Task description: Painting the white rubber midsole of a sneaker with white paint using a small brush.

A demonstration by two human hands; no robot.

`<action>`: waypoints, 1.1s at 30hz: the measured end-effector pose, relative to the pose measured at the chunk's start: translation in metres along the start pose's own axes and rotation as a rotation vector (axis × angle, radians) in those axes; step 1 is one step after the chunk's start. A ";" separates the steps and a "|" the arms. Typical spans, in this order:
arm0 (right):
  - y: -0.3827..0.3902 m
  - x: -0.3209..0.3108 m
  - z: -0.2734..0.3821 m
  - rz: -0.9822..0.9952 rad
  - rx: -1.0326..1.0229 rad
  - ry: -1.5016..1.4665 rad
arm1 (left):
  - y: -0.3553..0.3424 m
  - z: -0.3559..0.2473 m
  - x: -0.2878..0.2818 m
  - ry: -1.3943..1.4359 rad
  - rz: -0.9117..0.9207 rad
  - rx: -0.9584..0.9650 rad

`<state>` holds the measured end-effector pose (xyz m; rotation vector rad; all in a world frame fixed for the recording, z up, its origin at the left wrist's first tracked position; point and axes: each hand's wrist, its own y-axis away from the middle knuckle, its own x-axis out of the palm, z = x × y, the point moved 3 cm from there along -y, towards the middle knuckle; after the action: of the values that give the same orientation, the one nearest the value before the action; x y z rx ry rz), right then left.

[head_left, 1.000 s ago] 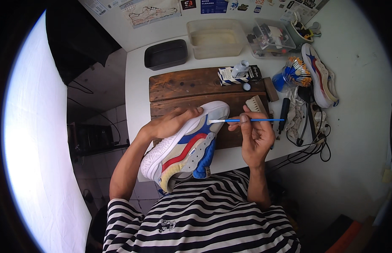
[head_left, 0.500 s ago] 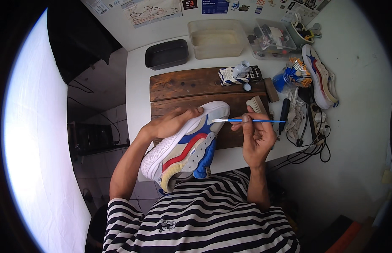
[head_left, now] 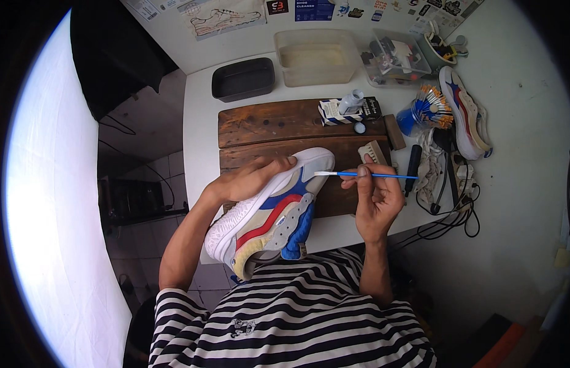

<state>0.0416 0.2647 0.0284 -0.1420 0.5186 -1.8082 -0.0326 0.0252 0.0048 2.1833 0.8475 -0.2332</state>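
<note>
My left hand (head_left: 248, 181) grips a white sneaker (head_left: 269, 221) with blue, red and cream panels, fingers over its sole, the shoe tilted on its side. My right hand (head_left: 374, 196) holds a thin blue paintbrush (head_left: 389, 175), its pale bristles touching the upper near the toe. Just behind that hand lies a wooden scrub brush (head_left: 373, 149). Beyond the shoe, a small open bottle (head_left: 351, 102) stands at a black-and-white box (head_left: 331, 113), with a loose cap (head_left: 359, 127) in front, on wooden boards (head_left: 266, 122).
The white table (head_left: 199, 104) holds a black tray (head_left: 242, 80), two clear plastic bins (head_left: 315, 56) (head_left: 395, 58), a cup of brushes (head_left: 420, 113), another sneaker (head_left: 462, 110), rags, a dark rod and tangled cables (head_left: 456, 214) at right. A bright white panel (head_left: 58, 184) stands at left.
My right hand and the paintbrush have shifted slightly to the right, the tip moving along the toe area. My left hand and the sneaker hold nearly the same position.
</note>
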 end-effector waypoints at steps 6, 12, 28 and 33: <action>0.003 0.011 0.011 0.042 -0.011 -0.074 | 0.006 -0.016 -0.003 0.035 0.059 -0.063; -0.002 0.001 0.002 0.004 -0.036 0.034 | -0.003 0.003 0.002 0.008 -0.008 -0.006; -0.002 0.012 0.000 -0.009 0.058 -0.126 | 0.000 0.002 0.002 0.024 0.028 0.006; -0.027 -0.012 -0.004 -0.098 -0.030 0.032 | 0.000 0.013 0.004 -0.011 0.009 -0.026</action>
<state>0.0200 0.2825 0.0375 -0.1620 0.5702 -1.9010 -0.0288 0.0180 -0.0055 2.1594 0.8304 -0.2284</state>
